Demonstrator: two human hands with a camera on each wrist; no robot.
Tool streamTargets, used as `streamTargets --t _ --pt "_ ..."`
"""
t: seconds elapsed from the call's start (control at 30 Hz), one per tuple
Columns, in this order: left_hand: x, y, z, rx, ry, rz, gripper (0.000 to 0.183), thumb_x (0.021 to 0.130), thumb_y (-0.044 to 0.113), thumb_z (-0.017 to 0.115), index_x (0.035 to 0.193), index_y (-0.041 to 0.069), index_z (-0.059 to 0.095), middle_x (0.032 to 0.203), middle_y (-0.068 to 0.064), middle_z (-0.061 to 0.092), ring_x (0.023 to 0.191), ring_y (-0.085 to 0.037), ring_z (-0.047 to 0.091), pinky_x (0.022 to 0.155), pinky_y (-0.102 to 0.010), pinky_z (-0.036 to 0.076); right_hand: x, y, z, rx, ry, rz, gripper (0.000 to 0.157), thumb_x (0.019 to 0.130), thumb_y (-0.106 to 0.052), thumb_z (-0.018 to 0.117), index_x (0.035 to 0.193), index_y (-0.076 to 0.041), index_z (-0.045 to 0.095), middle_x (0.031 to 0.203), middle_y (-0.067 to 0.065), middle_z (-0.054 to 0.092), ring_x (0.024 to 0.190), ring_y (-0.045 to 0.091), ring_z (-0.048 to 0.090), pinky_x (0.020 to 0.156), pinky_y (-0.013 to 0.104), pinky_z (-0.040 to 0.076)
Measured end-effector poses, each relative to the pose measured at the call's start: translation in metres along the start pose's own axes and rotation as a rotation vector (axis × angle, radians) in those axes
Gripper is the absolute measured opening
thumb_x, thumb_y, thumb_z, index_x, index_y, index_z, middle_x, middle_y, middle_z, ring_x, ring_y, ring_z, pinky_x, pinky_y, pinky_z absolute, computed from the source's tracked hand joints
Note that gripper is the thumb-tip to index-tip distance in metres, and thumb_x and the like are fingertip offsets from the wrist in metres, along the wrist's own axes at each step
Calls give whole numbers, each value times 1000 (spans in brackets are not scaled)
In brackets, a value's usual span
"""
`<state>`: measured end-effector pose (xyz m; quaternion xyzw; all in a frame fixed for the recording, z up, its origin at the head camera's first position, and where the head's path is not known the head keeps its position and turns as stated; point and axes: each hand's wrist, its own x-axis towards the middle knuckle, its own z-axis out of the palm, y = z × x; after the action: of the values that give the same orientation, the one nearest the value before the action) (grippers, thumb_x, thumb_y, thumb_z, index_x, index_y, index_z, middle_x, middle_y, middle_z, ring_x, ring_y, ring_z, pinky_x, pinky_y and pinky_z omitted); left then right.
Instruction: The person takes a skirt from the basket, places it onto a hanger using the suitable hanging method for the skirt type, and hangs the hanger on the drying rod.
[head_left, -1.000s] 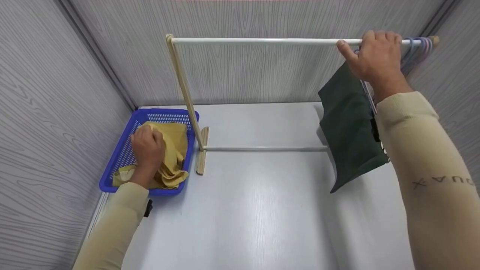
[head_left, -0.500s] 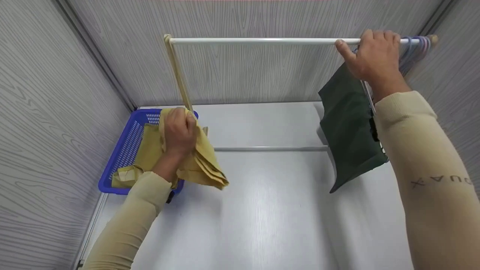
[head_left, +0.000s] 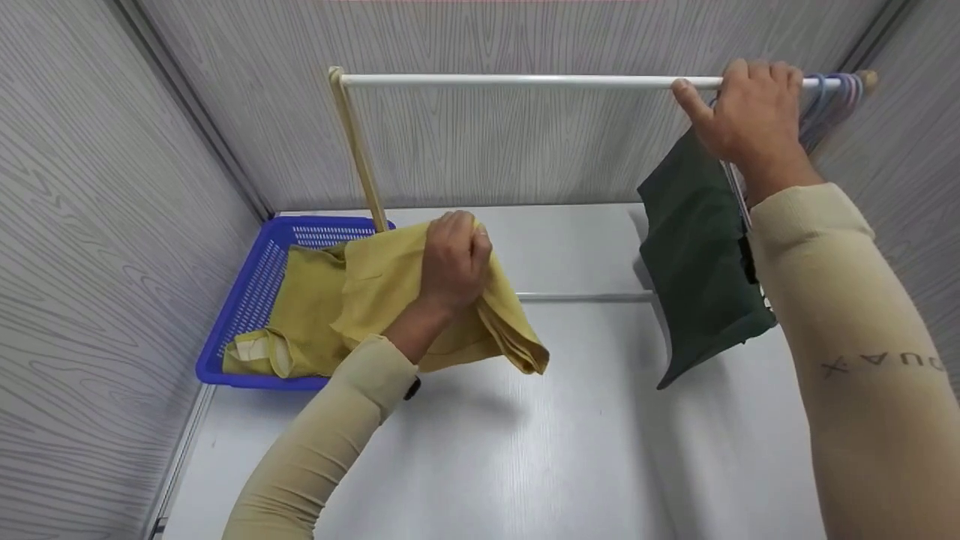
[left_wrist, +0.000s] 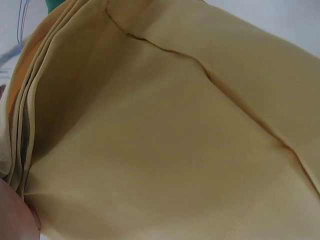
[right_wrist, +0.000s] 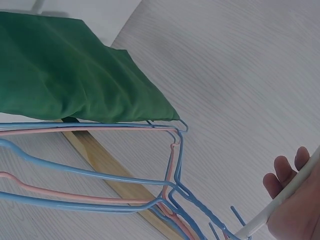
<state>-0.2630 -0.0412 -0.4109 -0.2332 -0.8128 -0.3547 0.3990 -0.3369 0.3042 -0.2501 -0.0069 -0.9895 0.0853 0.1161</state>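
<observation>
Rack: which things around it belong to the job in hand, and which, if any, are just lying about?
Likely part of the job:
yellow cloth, gripped by the left hand
blue basket
rack, gripped by the right hand
hangers
green cloth

Apparently just surroundings:
white table
grey walls

A white tabletop (head_left: 570, 457) bears a blue basket (head_left: 234, 296) at left and a white-barred rack (head_left: 517, 80) beside it.

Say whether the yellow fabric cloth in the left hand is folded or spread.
Folded: the yellow cloth shows several layered edges below the left hand.
</observation>
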Motion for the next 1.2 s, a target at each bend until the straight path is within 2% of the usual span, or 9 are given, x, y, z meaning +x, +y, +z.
streamTargets --t 0.17,0.43,0.57,0.67,0.73,0.83,1.2 --pt "-15 14 22 -10 -42 39 23 94 10 46 72 2 44 65 -10 41 62 -26 40 67 -40 38 0 -1 -1 0 -6 10 90 96 -74 20 123 10 42 123 33 40 134 54 27 119 61 2" --pt "-47 41 58 -46 -159 13 21 96 10 48 76 4 47 69 -8 46 70 -25 49 70 -38 40 1 -1 -3 -13 -14 10 91 96 -73 19 124 10 41 127 34 39 140 54 23 120 60 0" --pt "-61 55 72 -47 -313 16 22 101 14 46 82 4 53 77 -8 54 75 -23 55 72 -36 44 1 -2 -2 -14 -25 17 91 96 -73 18 127 11 40 130 36 38 142 54 19 120 61 -1" --pt "-71 59 77 -47 -442 20 24 104 19 44 89 6 59 83 -6 60 78 -20 58 72 -34 47 0 -5 -2 -8 -19 18 91 96 -72 19 127 10 40 130 35 39 142 53 20 120 60 -1" --pt "-77 58 77 -48 -493 20 25 105 20 43 93 7 61 84 -5 61 77 -19 58 72 -34 48 0 -7 -1 -6 -12 13 90 96 -73 19 127 9 41 128 34 40 139 53 23 120 61 0" --pt "-82 53 75 -37 -522 5 27 106 20 41 93 7 61 83 -4 61 75 -19 58 72 -35 48 -1 -9 -2 -7 -3 12 89 96 -73 19 125 9 41 125 32 40 135 53 27 119 61 2" --pt "-98 18 59 44 -534 -77 27 105 18 39 89 7 57 77 -4 55 71 -20 54 66 -36 45 -4 -8 -3 -15 15 11 89 96 -73 19 123 9 42 123 32 41 133 53 29 119 61 4"
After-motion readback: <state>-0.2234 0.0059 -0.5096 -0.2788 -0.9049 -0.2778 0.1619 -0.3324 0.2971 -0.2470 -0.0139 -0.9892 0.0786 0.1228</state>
